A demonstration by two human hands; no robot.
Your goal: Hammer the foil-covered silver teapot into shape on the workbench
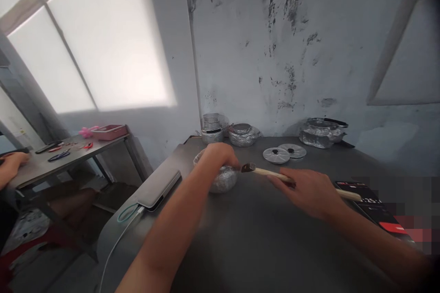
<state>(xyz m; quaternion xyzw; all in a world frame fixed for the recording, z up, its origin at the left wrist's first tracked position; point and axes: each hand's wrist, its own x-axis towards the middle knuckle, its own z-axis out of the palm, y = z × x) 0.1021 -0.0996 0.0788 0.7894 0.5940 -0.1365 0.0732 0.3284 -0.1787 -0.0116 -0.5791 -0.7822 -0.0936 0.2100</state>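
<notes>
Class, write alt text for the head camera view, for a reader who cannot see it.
A right hand holds a hammer beside a crumpled silvery pot that the left hand steadies on a dark table. More metal pots stand near the stained wall.

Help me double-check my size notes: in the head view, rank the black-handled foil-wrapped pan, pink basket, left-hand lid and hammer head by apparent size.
1. Foil-wrapped pan
2. Pink basket
3. Left-hand lid
4. Hammer head

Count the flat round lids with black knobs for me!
2. The nearer lid lies on the table; the farther lid is just behind, to its right. More could be hidden.
</notes>
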